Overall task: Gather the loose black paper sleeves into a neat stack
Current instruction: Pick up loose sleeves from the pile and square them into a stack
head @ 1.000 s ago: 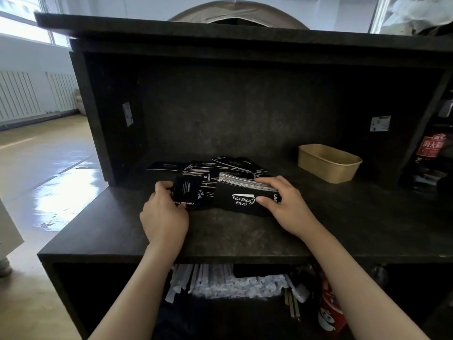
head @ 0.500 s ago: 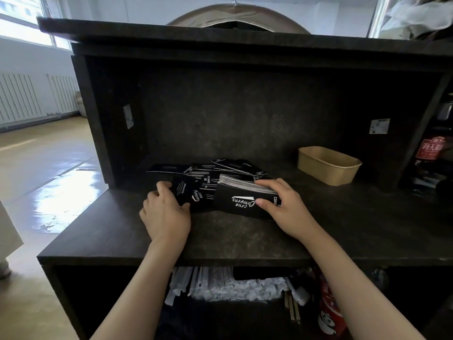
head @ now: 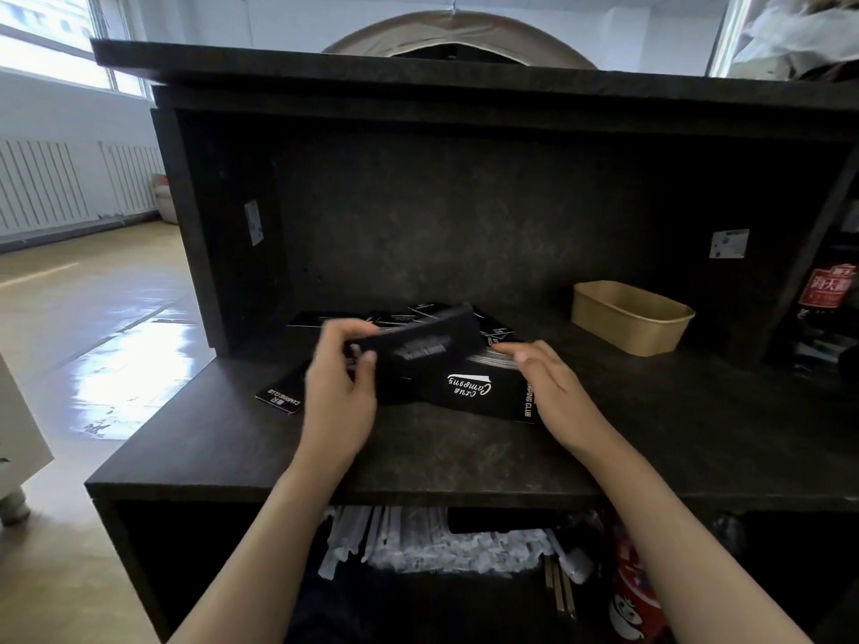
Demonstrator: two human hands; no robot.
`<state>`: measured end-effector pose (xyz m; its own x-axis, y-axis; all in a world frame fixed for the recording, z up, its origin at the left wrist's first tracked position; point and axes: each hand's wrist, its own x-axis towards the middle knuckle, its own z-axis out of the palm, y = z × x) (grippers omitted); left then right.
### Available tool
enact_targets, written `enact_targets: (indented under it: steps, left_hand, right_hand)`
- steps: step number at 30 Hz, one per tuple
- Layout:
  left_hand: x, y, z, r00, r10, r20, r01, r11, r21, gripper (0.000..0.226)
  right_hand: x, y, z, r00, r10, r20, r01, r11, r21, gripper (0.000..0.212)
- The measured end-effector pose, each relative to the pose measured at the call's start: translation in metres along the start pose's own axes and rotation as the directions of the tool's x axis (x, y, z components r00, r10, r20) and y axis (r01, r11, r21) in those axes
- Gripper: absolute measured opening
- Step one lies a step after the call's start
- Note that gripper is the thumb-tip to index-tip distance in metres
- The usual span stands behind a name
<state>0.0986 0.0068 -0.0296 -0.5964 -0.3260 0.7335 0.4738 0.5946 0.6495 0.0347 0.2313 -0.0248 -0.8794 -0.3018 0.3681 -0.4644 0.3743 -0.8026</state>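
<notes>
A dark speckled table with a hutch over it stands in a bright room with a glossy floor. At the frame's middle the left hand pinches a blurred bundle of black paper sleeves, tilted above the pile, likely to drop it on top. The right hand lies flat-fingered against the printed black stack, its grip released, seemingly as a squaring stop. One stray black sleeve lies left of centre; a tan paper tray sits well apart at right.
</notes>
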Motion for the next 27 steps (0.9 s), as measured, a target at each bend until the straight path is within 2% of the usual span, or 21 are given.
enact_targets:
  steps: [2, 3, 5, 7, 10, 13, 15, 17, 18, 20, 22, 24, 27]
  left_hand:
    - [-0.002, 0.001, 0.009, 0.963, 0.095, 0.251, -0.131, 0.983, 0.131, 0.036]
    - [-0.004, 0.002, 0.013, 0.939, 0.106, 0.327, -0.177, 0.965, 0.195, 0.042]
    - [-0.008, 0.003, 0.020, 0.907, 0.090, 0.411, -0.217, 0.937, 0.275, 0.070]
    - [-0.009, 0.002, 0.022, 0.866, 0.008, 0.501, -0.176, 0.941, 0.290, 0.088]
    - [-0.006, -0.001, 0.021, 0.776, -0.099, 0.623, -0.127, 0.943, 0.309, 0.092]
    - [-0.008, 0.000, 0.020, 0.752, -0.109, 0.650, -0.123, 0.946, 0.301, 0.092]
    - [-0.008, 0.002, 0.019, 0.796, -0.074, 0.601, -0.165, 0.928, 0.333, 0.083]
    - [-0.008, 0.001, 0.018, 0.909, -0.009, 0.418, -0.177, 0.897, 0.406, 0.068]
    - [-0.008, 0.000, 0.017, 0.956, -0.001, 0.295, -0.143, 0.874, 0.465, 0.061]
    - [-0.009, -0.005, 0.014, 0.994, -0.065, 0.088, -0.003, 0.790, 0.614, 0.048]
    - [-0.008, -0.012, 0.006, 0.967, -0.254, -0.024, 0.193, 0.670, 0.717, 0.046]
    - [-0.001, -0.018, -0.005, 0.896, -0.434, -0.088, 0.331, 0.525, 0.784, 0.052]
    - [0.010, -0.026, -0.018, 0.842, -0.527, -0.111, 0.347, 0.374, 0.860, 0.061]
  right_hand:
    - [-0.002, -0.001, 0.000, 1.000, -0.002, 0.007, 0.002, 0.999, 0.042, 0.042]
    - [-0.003, 0.000, 0.000, 1.000, -0.012, 0.012, 0.011, 0.998, 0.060, 0.045]
    - [-0.003, 0.001, 0.000, 0.999, -0.052, 0.013, 0.052, 0.998, 0.041, 0.048]
    - [-0.002, 0.002, 0.000, 0.997, -0.073, 0.007, 0.073, 0.996, -0.047, 0.042]
    - [0.000, 0.006, 0.000, 0.992, -0.127, 0.008, 0.127, 0.976, -0.178, 0.037]
    - [0.000, 0.006, -0.001, 0.990, -0.140, 0.009, 0.139, 0.973, -0.185, 0.041]
    - [0.000, 0.007, -0.001, 0.988, -0.154, -0.005, 0.150, 0.971, -0.184, 0.041]
    - [0.000, 0.005, 0.000, 0.988, -0.155, -0.019, 0.149, 0.972, -0.179, 0.040]
    - [0.000, 0.004, 0.000, 0.988, -0.151, -0.021, 0.145, 0.974, -0.175, 0.040]
    - [0.000, 0.004, 0.000, 0.990, -0.137, -0.021, 0.131, 0.976, -0.173, 0.040]
    - [-0.001, 0.003, 0.000, 0.992, -0.128, -0.016, 0.124, 0.977, -0.173, 0.040]
    - [-0.001, 0.003, 0.000, 0.992, -0.127, -0.011, 0.124, 0.978, -0.170, 0.040]
    - [0.000, 0.004, 0.000, 0.992, -0.127, -0.006, 0.124, 0.976, -0.177, 0.040]
